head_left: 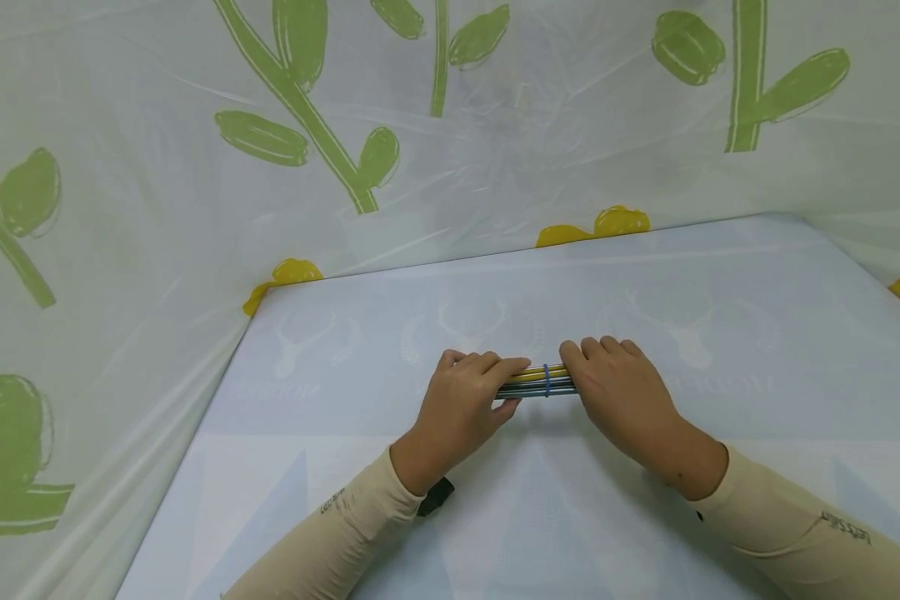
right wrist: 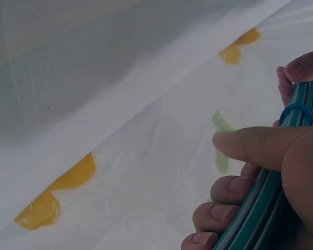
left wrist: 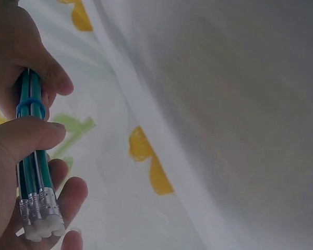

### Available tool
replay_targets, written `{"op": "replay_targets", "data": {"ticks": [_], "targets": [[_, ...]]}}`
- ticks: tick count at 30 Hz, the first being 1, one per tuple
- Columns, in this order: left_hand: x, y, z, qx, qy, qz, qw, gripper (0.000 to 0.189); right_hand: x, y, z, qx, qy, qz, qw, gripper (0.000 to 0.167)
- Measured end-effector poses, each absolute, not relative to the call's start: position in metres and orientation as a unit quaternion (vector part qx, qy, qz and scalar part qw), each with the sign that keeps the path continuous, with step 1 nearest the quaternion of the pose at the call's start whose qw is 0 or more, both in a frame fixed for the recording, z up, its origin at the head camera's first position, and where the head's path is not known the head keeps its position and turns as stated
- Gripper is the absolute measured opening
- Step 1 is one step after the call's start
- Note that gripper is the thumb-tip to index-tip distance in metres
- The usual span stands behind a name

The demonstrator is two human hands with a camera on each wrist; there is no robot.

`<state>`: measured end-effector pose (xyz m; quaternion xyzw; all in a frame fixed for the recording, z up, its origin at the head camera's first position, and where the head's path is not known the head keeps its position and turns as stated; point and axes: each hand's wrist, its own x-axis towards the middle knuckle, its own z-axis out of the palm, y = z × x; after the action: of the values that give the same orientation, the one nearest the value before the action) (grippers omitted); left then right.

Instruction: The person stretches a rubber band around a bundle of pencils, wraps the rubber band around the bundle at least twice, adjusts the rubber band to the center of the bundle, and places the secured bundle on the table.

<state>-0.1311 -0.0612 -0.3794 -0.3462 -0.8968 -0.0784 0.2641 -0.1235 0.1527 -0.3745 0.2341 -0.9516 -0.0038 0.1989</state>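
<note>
A bundle of pencils [head_left: 528,389], some yellow and some dark, lies level between both hands above the table. A blue rubber band [head_left: 547,381] circles its middle. My left hand [head_left: 465,394] grips the left part of the bundle, thumb on the near side. On the right part, my right hand [head_left: 621,396] holds it with curled fingers. White eraser ends in silver ferrules [left wrist: 40,211] stick out past the left hand in the left wrist view. In the right wrist view, green pencils [right wrist: 268,195] run under the right thumb; their far ends are out of frame.
The table [head_left: 375,333] has a pale blue and white cover with faint deer-head prints. Behind it hangs a whitish sheet [head_left: 157,208] with green leaf prints and yellow shapes along the table's edge. A small black object [head_left: 437,497] shows beside the left wrist.
</note>
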Motion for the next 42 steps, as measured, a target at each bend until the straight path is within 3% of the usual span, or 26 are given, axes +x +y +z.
{"op": "replay_targets", "data": {"ticks": [23,42], "targets": [[-0.134,-0.064,-0.386,-0.329,-0.925,-0.069,0.178,0.045,-0.123,0.153,-0.383,0.289,-0.944,0.045,0.155,0.038],[-0.134,-0.063,-0.391,-0.330,-0.937,-0.046,0.104,0.045,-0.120,0.153,-0.392,0.311,-0.940,0.021,0.138,0.027]]}}
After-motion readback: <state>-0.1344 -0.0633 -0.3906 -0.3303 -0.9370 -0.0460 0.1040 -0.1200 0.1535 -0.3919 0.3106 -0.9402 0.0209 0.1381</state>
